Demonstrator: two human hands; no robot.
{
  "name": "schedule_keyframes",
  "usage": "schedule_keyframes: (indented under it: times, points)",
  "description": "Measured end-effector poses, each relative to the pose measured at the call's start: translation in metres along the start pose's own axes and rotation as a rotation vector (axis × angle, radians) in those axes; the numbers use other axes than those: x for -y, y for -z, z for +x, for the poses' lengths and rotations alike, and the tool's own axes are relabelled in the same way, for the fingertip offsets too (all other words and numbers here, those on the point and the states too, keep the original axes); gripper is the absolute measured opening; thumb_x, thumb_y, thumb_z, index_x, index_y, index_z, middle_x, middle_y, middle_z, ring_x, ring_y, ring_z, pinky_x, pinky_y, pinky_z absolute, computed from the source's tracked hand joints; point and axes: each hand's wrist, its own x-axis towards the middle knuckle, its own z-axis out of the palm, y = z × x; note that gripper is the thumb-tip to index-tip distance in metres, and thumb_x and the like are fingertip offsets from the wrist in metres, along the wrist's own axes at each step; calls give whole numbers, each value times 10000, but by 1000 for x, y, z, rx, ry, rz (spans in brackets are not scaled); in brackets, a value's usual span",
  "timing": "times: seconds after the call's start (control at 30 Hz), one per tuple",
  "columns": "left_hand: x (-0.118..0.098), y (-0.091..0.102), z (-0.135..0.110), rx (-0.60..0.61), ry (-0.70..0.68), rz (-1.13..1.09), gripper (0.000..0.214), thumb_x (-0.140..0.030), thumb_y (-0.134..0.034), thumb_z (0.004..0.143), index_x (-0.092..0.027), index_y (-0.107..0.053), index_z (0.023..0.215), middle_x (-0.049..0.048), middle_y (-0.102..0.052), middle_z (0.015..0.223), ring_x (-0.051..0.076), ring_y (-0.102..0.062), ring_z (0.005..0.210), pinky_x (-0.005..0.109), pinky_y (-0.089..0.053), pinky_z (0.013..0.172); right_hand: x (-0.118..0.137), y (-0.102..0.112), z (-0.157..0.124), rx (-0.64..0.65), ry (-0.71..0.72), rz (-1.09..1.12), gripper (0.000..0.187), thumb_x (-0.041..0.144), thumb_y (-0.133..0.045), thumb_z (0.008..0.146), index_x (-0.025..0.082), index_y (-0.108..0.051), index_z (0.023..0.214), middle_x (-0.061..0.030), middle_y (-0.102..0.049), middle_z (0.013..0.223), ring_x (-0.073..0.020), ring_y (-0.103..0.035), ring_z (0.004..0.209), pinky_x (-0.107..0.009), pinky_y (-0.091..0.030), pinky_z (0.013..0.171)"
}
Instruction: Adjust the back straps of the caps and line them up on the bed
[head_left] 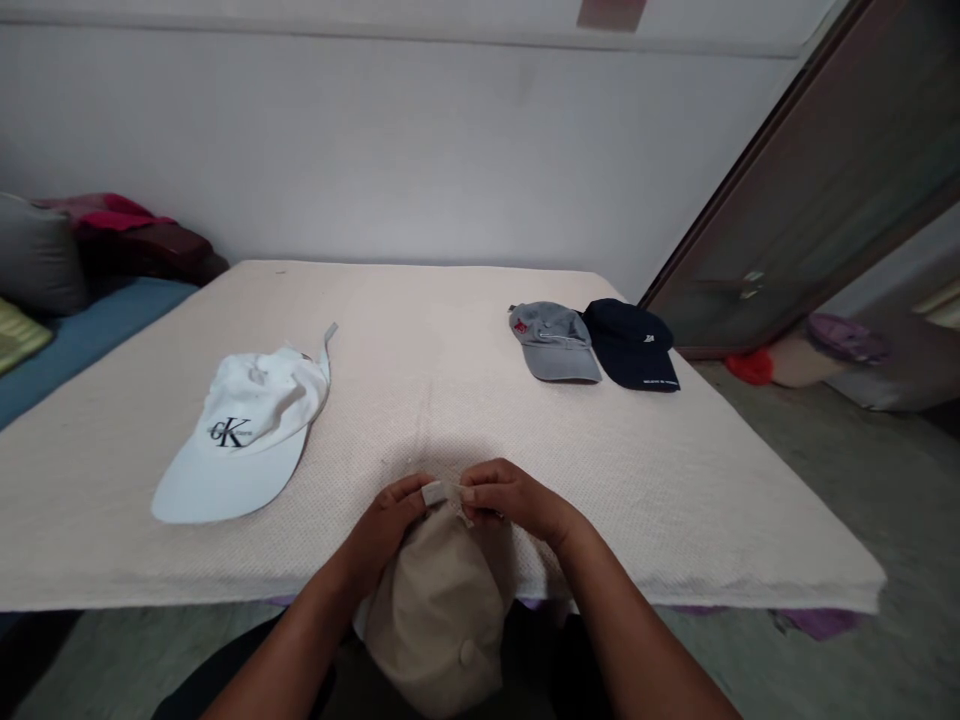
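A beige cap [439,620] is between my hands at the table's front edge, its crown and top button facing me and its strap end pointing away. My left hand [394,520] grips the cap beside the back strap [435,493], with its fingers partly hidden by the fabric. My right hand [510,497] pinches the other side of the strap between thumb and fingers. To the left lies a white cap [259,400] with a black "CK" print, its loose strap sticking up. The underside of the beige cap is hidden.
Toward the back right of the cloth-covered table [420,330], a grey cap [555,340] lies against a navy cap [630,340]. A grey cushion [37,255] sits at far left. A wall [375,150] stands behind; a dark door [810,170] is at right.
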Motion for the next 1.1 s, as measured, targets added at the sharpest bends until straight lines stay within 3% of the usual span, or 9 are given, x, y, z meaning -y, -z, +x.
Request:
schedule_keyframes:
  times: [0.23, 0.5, 0.77, 1.1]
  points:
    - [-9, -4, -4, 36, 19, 66, 118, -285, -613, 749, -180, -667, 751, 15, -652, 733, 163, -551, 665, 254, -399, 622, 5, 0, -2, 16, -46, -45, 162, 248, -563, 745, 141, -599, 630, 20, -506, 566, -73, -416, 506, -202, -278, 477]
    - [0, 1, -2, 43, 93, -74, 179, -333, -672, 727, -176, -663, 811, -2, -632, 666, 121, -522, 563, 233, -375, 564, 2, 0, 2, -62, 10, -8, 273, 398, -594, 782, 142, -566, 690, 55, -435, 495, -56, -332, 432, -205, -225, 426]
    - [-6, -3, -4, 20, 68, -19, 86, -282, -634, 733, -200, -659, 723, -26, -608, 638, 128, -498, 574, 241, -355, 576, 3, 1, 2, -26, -13, -80, 247, 371, -609, 766, 153, -558, 661, 57, -433, 496, -53, -327, 442, -198, -232, 439]
    - [0, 0, -3, 79, 120, -51, 113, -286, -631, 751, -189, -642, 694, -35, -566, 589, 106, -446, 525, 225, -314, 538, 3, 1, 0, -11, 2, -94, 170, 296, -597, 761, 149, -571, 679, 61, -421, 504, -49, -315, 445, -194, -228, 434]
